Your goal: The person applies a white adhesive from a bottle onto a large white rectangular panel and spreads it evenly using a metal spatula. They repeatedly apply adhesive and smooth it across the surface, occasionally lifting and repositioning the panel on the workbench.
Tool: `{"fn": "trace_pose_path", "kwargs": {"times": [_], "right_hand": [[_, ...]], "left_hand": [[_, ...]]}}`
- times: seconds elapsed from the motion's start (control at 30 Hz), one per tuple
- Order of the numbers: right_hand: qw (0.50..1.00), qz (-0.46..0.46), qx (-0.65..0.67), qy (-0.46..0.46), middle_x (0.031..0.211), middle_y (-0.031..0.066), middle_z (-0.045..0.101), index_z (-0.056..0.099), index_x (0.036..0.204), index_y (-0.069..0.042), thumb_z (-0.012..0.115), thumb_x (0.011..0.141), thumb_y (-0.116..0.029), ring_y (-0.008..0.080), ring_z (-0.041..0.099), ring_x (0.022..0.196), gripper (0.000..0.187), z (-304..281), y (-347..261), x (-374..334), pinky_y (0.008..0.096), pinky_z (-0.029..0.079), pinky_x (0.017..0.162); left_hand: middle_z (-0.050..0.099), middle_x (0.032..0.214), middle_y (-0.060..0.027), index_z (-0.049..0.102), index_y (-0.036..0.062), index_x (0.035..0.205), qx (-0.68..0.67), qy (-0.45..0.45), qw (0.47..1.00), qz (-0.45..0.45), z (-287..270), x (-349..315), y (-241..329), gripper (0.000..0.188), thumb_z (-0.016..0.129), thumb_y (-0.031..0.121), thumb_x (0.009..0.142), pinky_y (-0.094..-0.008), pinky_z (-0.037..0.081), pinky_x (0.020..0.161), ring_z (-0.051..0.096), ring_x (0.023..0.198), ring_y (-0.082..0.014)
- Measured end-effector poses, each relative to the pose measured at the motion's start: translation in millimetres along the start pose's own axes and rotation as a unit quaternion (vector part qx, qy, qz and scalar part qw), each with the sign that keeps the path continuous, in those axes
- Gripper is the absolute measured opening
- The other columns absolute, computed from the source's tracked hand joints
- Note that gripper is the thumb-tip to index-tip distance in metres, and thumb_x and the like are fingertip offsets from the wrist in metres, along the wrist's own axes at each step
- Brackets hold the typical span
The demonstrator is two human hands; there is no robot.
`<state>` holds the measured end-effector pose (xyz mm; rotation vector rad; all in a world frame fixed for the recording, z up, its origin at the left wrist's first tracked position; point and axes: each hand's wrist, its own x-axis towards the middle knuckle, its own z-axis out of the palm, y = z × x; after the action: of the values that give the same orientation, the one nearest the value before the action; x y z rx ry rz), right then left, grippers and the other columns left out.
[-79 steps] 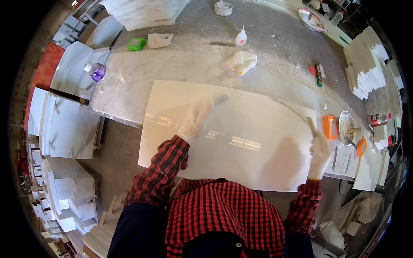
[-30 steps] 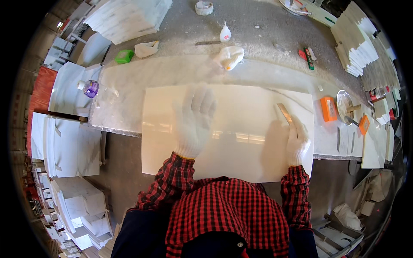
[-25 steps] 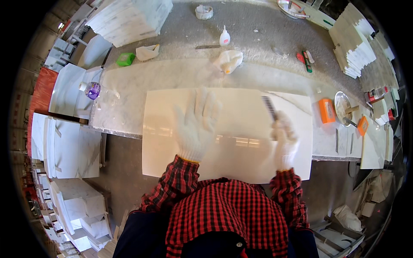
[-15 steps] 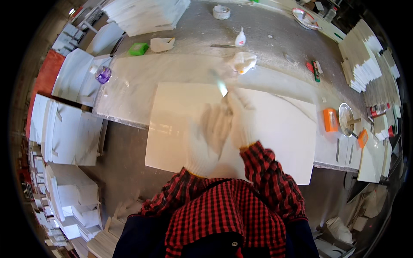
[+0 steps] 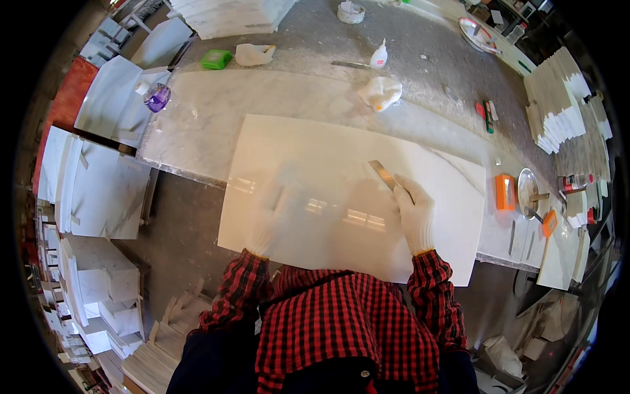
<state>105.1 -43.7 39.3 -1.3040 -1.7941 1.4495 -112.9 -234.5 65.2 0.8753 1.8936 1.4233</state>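
A glossy white tile panel (image 5: pixel 328 144) with a faint grey vein lies before me on the bench. My right hand (image 5: pixel 415 211), in a white knit glove, is closed around one end of a thin flat metal scraper blade (image 5: pixel 381 173). The blade's free end points up and left, over the panel. Over the panel's left part is my left hand (image 5: pixel 268 213), also gloved; motion smears its fingers, so I cannot tell their pose or whether they touch the surface.
Beyond the panel lie a crumpled white cloth (image 5: pixel 381 92), a small white squeeze bottle (image 5: pixel 378 55) and a green block (image 5: pixel 216 59). A bottle of purple liquid (image 5: pixel 156 97) stands far left. Right are an orange block (image 5: pixel 504 192), a metal bowl (image 5: pixel 526 190) and stacked tile pieces (image 5: pixel 558 98).
My hands, together over the panel's middle before, have parted. The right hand moved right with the scraper blade and lowered it toward the panel; the left hand moved left.
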Motion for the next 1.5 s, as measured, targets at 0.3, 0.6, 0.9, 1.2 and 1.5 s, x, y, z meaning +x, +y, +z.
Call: {"fn": "trace_pose_path", "kwargs": {"times": [0.3, 0.6, 0.9, 1.2, 1.5], "right_hand": [[0.978, -0.095, -0.186, -0.010, 0.104, 0.0219, 0.076, 0.075, 0.122, -0.004, 0.068, 0.094, -0.019, 0.0328, 0.075, 0.092, 0.033, -15, 7, 2, 0.0397, 0.058, 0.082], [0.997, 0.007, -0.072, -0.020, 0.092, 0.0126, 0.076, 0.075, 0.114, 0.001, 0.068, 0.096, -0.019, 0.0207, 0.070, 0.078, 0.028, -27, 3, 22, 0.0340, 0.055, 0.073], [0.951, -0.180, -0.194, -0.162, 0.103, 0.0119, 0.076, 0.076, 0.113, -0.003, 0.067, 0.097, -0.024, 0.0277, 0.070, 0.097, 0.028, 3, -22, 72, 0.0366, 0.052, 0.089], [0.892, -0.176, -0.227, -0.349, 0.112, 0.0144, 0.075, 0.077, 0.117, -0.008, 0.066, 0.096, -0.027, 0.0303, 0.068, 0.103, 0.030, 33, -49, 117, 0.0386, 0.052, 0.092], [0.828, -0.391, -0.252, -0.313, 0.109, 0.0124, 0.072, 0.077, 0.120, -0.017, 0.065, 0.092, -0.018, 0.0357, 0.066, 0.102, 0.031, 39, -41, 122, 0.0460, 0.053, 0.087]], "left_hand": [[0.042, 0.163, -0.0235, 0.041, 0.0004, 0.158, 0.457, -0.075, 0.851, 0.246, 18, 61, -33, 0.077, 0.059, 0.049, 0.101, -0.0539, 0.018, 0.129, 0.032, 0.153, -0.0434], [0.050, 0.155, -0.0243, 0.050, 0.0064, 0.155, 0.216, -0.225, 0.917, 0.248, 43, 40, -21, 0.064, 0.059, 0.044, 0.103, -0.0502, 0.031, 0.124, 0.043, 0.147, -0.0390], [0.063, 0.142, -0.0155, 0.062, -0.0029, 0.139, -0.064, 0.110, 0.992, 0.008, -6, 27, -36, 0.042, 0.066, 0.018, 0.102, -0.0392, 0.051, 0.105, 0.060, 0.129, -0.0257], [0.060, 0.145, -0.0158, 0.068, 0.0077, 0.133, 0.299, 0.074, 0.930, 0.202, 22, 46, -26, 0.047, 0.076, 0.019, 0.089, -0.0529, 0.040, 0.117, 0.050, 0.140, -0.0400], [0.063, 0.141, -0.0134, 0.069, 0.0033, 0.125, 0.374, 0.014, 0.898, 0.230, 29, 55, -21, 0.042, 0.075, 0.015, 0.085, -0.0543, 0.035, 0.121, 0.051, 0.138, -0.0358]]}}
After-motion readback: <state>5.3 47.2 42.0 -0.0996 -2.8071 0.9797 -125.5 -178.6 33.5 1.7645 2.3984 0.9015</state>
